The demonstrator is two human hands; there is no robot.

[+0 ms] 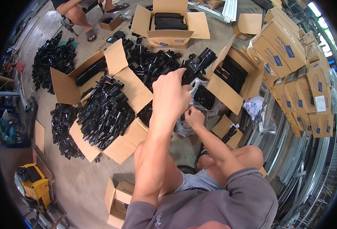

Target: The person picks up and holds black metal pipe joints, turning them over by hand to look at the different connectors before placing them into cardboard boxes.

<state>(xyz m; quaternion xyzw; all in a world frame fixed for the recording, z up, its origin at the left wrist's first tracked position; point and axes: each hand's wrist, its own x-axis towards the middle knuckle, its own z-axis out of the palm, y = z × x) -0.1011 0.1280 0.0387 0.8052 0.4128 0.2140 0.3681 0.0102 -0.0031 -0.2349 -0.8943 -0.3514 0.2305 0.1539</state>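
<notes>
My left hand [171,91] reaches forward, fingers curled, over the heap of black parts [157,63]. A glossy black part [187,77] shows between its thumb and forefinger; the rest of the grip is hidden. Lower and to the right, my right hand [195,116] is closed at the edge of a clear plastic bag [184,128]. Black pieces [204,97] lie in the bag, just beyond my right knuckles. A longer black part [206,58] rests at the right end of the heap.
An open carton [223,88] with black parts stands right, another carton [168,39] ahead. At left, a carton [132,84] lies beside overflowing black parts [105,110]. Stacked cartons [277,49] and metal profiles [290,160] line the right. Another person's leg [78,18] shows far left.
</notes>
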